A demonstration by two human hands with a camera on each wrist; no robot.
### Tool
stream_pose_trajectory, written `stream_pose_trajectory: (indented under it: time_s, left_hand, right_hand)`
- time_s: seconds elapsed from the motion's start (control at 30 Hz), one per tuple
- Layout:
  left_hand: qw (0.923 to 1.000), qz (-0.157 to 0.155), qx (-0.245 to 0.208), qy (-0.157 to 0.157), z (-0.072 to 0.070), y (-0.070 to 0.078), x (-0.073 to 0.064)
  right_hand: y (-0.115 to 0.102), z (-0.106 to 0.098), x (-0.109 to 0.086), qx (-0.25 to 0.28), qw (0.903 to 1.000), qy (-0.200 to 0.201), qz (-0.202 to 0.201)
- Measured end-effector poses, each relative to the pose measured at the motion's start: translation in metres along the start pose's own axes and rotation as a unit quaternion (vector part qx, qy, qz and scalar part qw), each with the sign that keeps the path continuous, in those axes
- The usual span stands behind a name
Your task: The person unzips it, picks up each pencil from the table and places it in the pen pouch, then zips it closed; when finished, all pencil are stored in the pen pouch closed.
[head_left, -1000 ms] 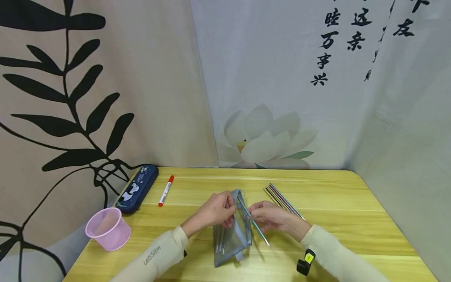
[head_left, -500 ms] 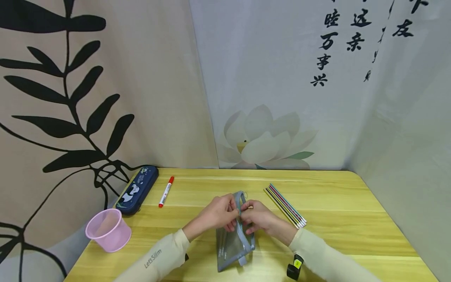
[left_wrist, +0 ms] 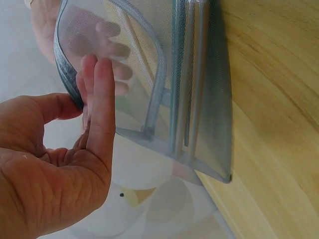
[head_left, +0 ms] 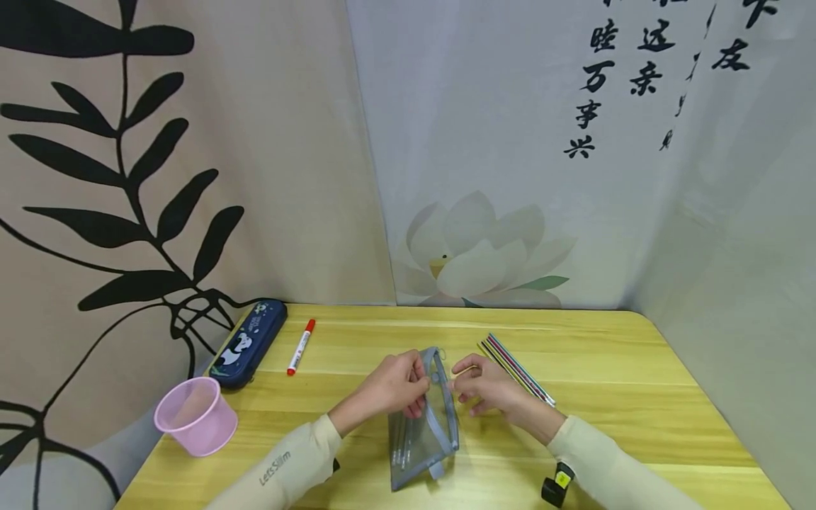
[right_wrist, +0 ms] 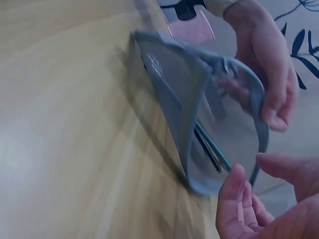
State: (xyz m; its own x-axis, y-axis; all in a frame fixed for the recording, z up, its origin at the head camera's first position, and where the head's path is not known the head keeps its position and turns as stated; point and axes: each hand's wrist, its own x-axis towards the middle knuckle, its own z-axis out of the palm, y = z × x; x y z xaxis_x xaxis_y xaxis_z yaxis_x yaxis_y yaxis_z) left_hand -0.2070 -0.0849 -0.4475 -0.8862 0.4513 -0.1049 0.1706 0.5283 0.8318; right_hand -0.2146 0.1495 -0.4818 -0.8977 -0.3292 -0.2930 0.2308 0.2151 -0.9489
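A grey mesh zip pouch [head_left: 417,450] stands on the wooden table, its mouth spread apart. My left hand [head_left: 398,382] pinches the pouch's edge between thumb and fingers, as the left wrist view also shows. Through the mesh in that view, several pencils [left_wrist: 192,79] lie lengthwise inside. Just right of the mouth is my right hand [head_left: 489,386], thumb and fingers apart with nothing between them. Beyond it, more metallic-coloured pencils [head_left: 519,372] lie side by side on the table, partly covered by the right wrist.
A pink cup [head_left: 197,418] stands at the table's left edge. Behind it is a dark blue panda pencil case [head_left: 248,343]. A red-capped white marker [head_left: 301,347] lies right of the case. Printed curtains hang behind the table.
My right hand brought a teal pencil to the pouch's mouth and let it go inside. It has since drawn back to the right, while my left hand kept its pinch on the pouch.
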Motion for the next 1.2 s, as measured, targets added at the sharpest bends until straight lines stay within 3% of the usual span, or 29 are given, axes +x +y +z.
stream_pose_trajectory:
  time_s: [0.53,0.7,1.0,1.2]
  left_hand:
    - [1.0,0.002,-0.006,-0.003,-0.001,0.001,-0.004]
    - [1.0,-0.001,-0.002,0.004,-0.001,0.0,-0.005]
    - [1.0,0.002,-0.006,0.006,-0.002,-0.002,-0.005]
    - [0.9999,0.001,-0.003,0.01,-0.002,-0.003,-0.006]
  right_hand:
    - [0.007,-0.069,-0.007,-0.049,0.9978,0.033,-0.032]
    - [0.009,-0.089,-0.008,-0.063,0.9961,0.057,-0.024]
    - [0.022,-0.119,-0.007,-0.116,0.9879,0.09,-0.05]
    - [0.028,-0.129,-0.003,-0.162,0.9808,0.097,-0.05]
